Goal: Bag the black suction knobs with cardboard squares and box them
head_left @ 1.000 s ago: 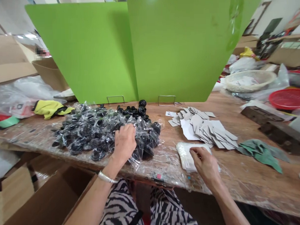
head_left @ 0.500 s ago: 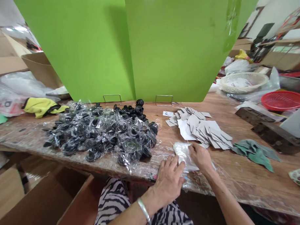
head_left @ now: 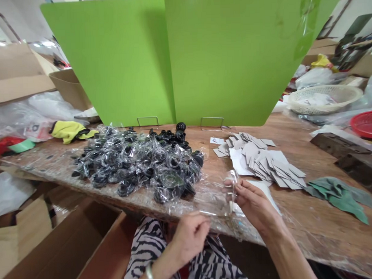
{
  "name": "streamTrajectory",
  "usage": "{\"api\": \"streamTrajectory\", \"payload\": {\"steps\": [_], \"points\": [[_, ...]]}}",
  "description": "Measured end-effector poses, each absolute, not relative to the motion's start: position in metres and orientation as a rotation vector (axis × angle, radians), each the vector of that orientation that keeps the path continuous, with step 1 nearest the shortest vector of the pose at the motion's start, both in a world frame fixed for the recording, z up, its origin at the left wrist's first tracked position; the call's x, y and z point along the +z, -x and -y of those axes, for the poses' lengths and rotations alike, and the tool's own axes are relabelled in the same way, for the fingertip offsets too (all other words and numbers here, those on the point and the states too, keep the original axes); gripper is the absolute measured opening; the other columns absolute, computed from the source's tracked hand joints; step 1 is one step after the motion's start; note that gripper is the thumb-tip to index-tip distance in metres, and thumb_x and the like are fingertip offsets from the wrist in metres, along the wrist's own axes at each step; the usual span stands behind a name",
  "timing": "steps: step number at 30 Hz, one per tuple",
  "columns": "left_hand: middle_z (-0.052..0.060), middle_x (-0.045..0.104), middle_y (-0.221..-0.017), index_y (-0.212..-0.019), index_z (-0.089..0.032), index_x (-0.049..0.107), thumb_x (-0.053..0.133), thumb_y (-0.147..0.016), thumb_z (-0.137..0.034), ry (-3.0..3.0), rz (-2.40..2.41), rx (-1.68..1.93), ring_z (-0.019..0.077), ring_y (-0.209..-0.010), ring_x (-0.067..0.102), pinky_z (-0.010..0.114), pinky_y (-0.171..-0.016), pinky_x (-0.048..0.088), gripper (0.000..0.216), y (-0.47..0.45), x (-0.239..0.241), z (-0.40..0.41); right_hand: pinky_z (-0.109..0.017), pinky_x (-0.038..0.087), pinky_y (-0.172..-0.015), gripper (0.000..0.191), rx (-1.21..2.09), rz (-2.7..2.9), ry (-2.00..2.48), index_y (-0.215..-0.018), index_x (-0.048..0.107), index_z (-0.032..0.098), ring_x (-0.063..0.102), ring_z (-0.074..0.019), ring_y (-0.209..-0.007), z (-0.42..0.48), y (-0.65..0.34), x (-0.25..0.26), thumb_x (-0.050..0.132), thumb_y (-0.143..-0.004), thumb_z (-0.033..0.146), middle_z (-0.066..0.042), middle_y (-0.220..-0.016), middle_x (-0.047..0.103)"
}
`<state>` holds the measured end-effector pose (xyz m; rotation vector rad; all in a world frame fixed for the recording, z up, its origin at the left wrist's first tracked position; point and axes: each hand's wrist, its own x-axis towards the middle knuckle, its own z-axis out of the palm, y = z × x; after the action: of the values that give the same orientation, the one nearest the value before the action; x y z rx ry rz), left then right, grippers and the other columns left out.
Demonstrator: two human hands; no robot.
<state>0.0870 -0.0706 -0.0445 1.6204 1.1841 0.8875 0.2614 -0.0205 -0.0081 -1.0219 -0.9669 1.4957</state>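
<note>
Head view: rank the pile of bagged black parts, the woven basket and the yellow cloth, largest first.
Pile of bagged black parts, woven basket, yellow cloth. The pile sits nearer the camera, which inflates it.

Glossy clear plastic bags wrap shiny black rubber fittings at centre frame on a rough, paint-flecked wooden table. Matt grey card pieces lie centre right beside a crumpled green cloth, with smooth matt green panels rising behind.

The bagged parts are black, the clothing black-and-white zebra-striped, the divider green.
</note>
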Motion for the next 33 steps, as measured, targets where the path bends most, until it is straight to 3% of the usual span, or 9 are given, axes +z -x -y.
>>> {"api": "streamTrajectory", "payload": {"steps": [2, 6, 9, 12, 15, 21, 26, 29, 33], "points": [[0.008, 0.063, -0.071, -0.069, -0.013, 0.064, 0.051, -0.079, -0.035, -1.118, -1.165, 1.011, 0.0165, -0.066, 0.058, 0.028, -0.062, 0.046, 0.027, -0.066, -0.04, 0.073, -0.028, 0.044, -0.06, 0.023, 1.694, 0.889, 0.958, -0.07, 0.058, 0.018, 0.057, -0.0154, -0.066, 0.024, -0.258, -0.015, 0.07, -0.062, 0.036, -0.003, -0.078, 0.062], [0.01, 0.065, -0.09, -0.103, -0.016, 0.056, 0.055, -0.068, -0.058, -0.552, -0.846, 1.127, 0.019, -0.074, 0.062, 0.032, -0.063, 0.049, 0.054, -0.051, -0.029, 0.07, -0.024, 0.042, -0.054, 0.024, 2.013, 0.942, 0.814, -0.067, 0.057, 0.016, 0.055, -0.012, -0.055, 0.037, -0.234, -0.029, 0.07, -0.065, 0.037, -0.003, -0.069, 0.063], [0.002, 0.062, -0.062, -0.087, -0.013, 0.061, 0.068, -0.062, -0.038, -0.686, -0.989, 1.014, 0.0104, -0.043, 0.054, 0.022, -0.042, 0.043, 0.037, -0.056, -0.025, 0.07, -0.022, 0.039, -0.051, 0.027, 2.04, 0.952, 0.812, -0.068, 0.058, 0.016, 0.053, -0.0101, -0.052, 0.044, -0.22, -0.036, 0.069, -0.066, 0.04, -0.001, -0.061, 0.06], [-0.006, 0.047, -0.041, -0.066, -0.013, 0.06, 0.062, -0.064, -0.027, -0.812, -1.313, 1.019, 0.0045, -0.028, 0.035, 0.015, -0.028, 0.027, 0.015, -0.062, -0.026, 0.072, -0.024, 0.041, -0.053, 0.04, 2.033, 0.901, 0.91, -0.073, 0.06, 0.016, 0.055, -0.0123, -0.055, 0.046, -0.218, -0.04, 0.06, -0.069, 0.056, -0.003, -0.064, 0.061], [-0.006, 0.045, -0.041, -0.061, -0.014, 0.06, 0.054, -0.067, -0.021, -0.952, -1.471, 1.044, 0.0037, -0.03, 0.033, 0.014, -0.028, 0.024, 0.01, -0.063, -0.027, 0.073, -0.026, 0.042, -0.058, 0.05, 1.937, 1.005, 1.048, -0.077, 0.062, 0.015, 0.056, -0.014, -0.061, 0.046, -0.22, -0.039, 0.056, -0.067, 0.063, -0.005, -0.072, 0.063], [-0.005, 0.048, -0.042, -0.062, -0.014, 0.062, 0.055, -0.066, -0.021, -0.952, -1.448, 1.01, 0.0037, -0.031, 0.035, 0.012, -0.027, 0.023, 0.01, -0.057, -0.028, 0.075, -0.021, 0.03, -0.044, 0.033, 1.795, 1.152, 1.196, -0.059, 0.057, 0.014, 0.042, -0.0077, -0.043, 0.049, -0.216, -0.037, 0.065, -0.064, 0.046, 0.002, -0.052, 0.055], [0.003, 0.064, -0.06, -0.086, -0.013, 0.057, 0.065, -0.063, -0.026, -0.586, -1.042, 0.913, 0.0104, -0.041, 0.053, 0.02, -0.034, 0.043, 0.028, -0.044, -0.038, 0.084, -0.019, 0.023, -0.039, 0.037, 1.752, 0.861, 1.202, -0.051, 0.047, 0.017, 0.032, -0.005, -0.038, 0.051, -0.216, -0.042, 0.072, -0.056, 0.043, 0.007, -0.042, 0.043], [0.003, 0.065, -0.061, -0.079, -0.012, 0.057, 0.068, -0.06, -0.021, -0.487, -0.987, 0.942, 0.0113, -0.043, 0.055, 0.024, -0.04, 0.048, 0.024, -0.04, -0.046, 0.092, -0.02, 0.025, -0.041, 0.038, 1.681, 0.772, 1.187, -0.052, 0.045, 0.018, 0.032, -0.0053, -0.039, 0.05, -0.221, -0.049, 0.073, -0.054, 0.043, 0.007, -0.043, 0.041], [0.001, 0.06, -0.051, -0.061, -0.011, 0.057, 0.069, -0.059, -0.026, -0.472, -1.097, 1.092, 0.0075, -0.037, 0.049, 0.018, -0.034, 0.041, 0.019, -0.045, -0.051, 0.097, -0.023, 0.028, -0.043, 0.036, 1.546, 0.963, 1.327, -0.058, 0.047, 0.019, 0.034, -0.008, -0.042, 0.053, -0.23, -0.054, 0.065, -0.061, 0.05, 0.006, -0.047, 0.041]]}}
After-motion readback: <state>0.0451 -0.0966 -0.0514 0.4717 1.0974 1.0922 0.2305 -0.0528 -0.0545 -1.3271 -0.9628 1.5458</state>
